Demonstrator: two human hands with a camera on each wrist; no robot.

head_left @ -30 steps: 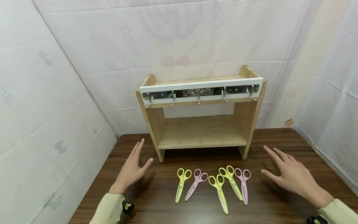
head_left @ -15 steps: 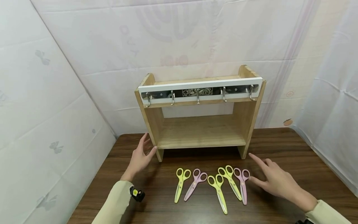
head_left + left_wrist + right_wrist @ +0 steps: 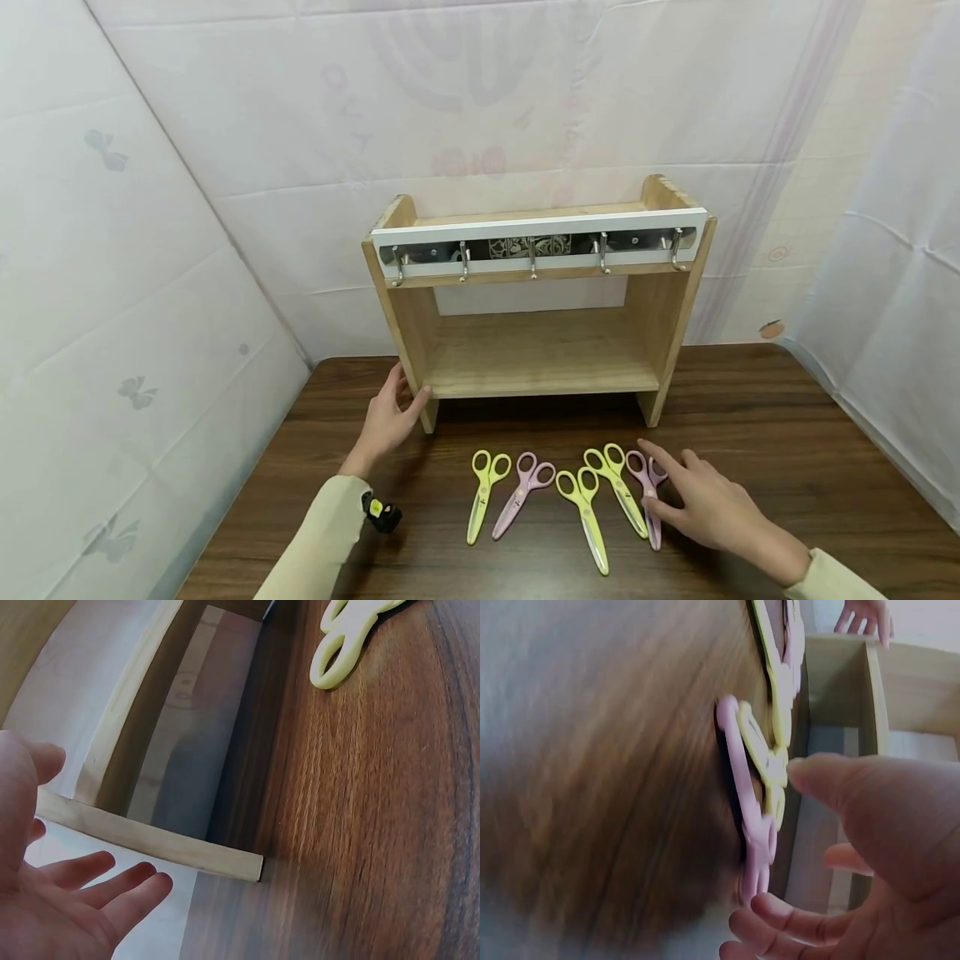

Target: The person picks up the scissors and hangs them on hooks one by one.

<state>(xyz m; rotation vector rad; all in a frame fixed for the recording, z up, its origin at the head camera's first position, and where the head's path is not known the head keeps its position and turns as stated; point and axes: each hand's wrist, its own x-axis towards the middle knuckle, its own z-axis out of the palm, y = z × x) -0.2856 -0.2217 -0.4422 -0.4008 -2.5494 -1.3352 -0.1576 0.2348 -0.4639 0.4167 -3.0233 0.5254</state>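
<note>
My left hand (image 3: 386,425) is at the left side panel of a wooden shelf (image 3: 543,354), thumb in front of the panel's edge and fingers on its outer side. In the left wrist view the fingers (image 3: 139,900) are relaxed, with the panel (image 3: 172,846) between them and the thumb. My right hand (image 3: 712,504) hovers with spread fingers over the rightmost pink scissors (image 3: 656,535), partly covering their handles. The right wrist view has these pink scissors (image 3: 739,765) between the thumb and the fingertips. Yellow scissors (image 3: 627,496) lie right beside them.
Yellow scissors (image 3: 480,508), pink scissors (image 3: 514,508) and another yellow pair (image 3: 594,533) lie farther left on the dark wooden table (image 3: 420,550). A white rail with several metal hooks (image 3: 533,260) runs across the shelf's upper front. Patterned cloth (image 3: 300,125) hangs behind.
Both hands have moved inward. The left hand has come from beside the shelf to its left panel; the right hand has moved left over the rightmost pink scissors. Shelf and scissors stay put.
</note>
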